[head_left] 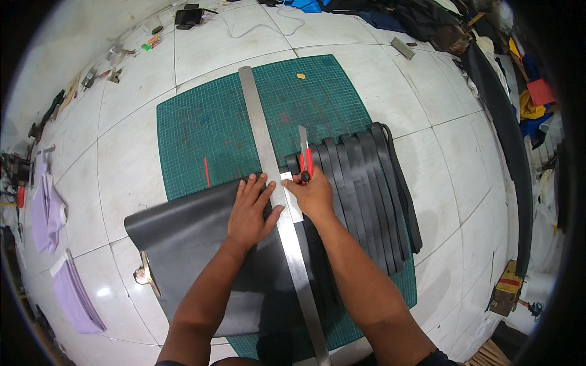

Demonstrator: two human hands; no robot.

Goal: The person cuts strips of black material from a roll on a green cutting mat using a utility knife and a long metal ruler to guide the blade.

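Note:
A sheet of smooth black leather-like material (189, 256) lies on a green cutting mat (213, 134), a long metal ruler (259, 125) running lengthwise over its right part. My left hand (249, 213) rests flat with fingers spread, on the sheet and against the ruler's left edge. In my right hand (316, 196) is a red utility knife (307, 160), its blade out and pointing away from me. The thumb of that hand touches a small white rectangular piece (295, 212) beside the ruler. Several black strips (366, 195) lie side by side to the right.
A metal clip (145, 276) grips the sheet's left edge. A thin red strip (207, 172) and a yellowish scrap (301, 76) lie on the mat. Folded lilac cloth (76, 296) is on the tiled floor at left. A long black roll (506, 140) and piled materials line the right.

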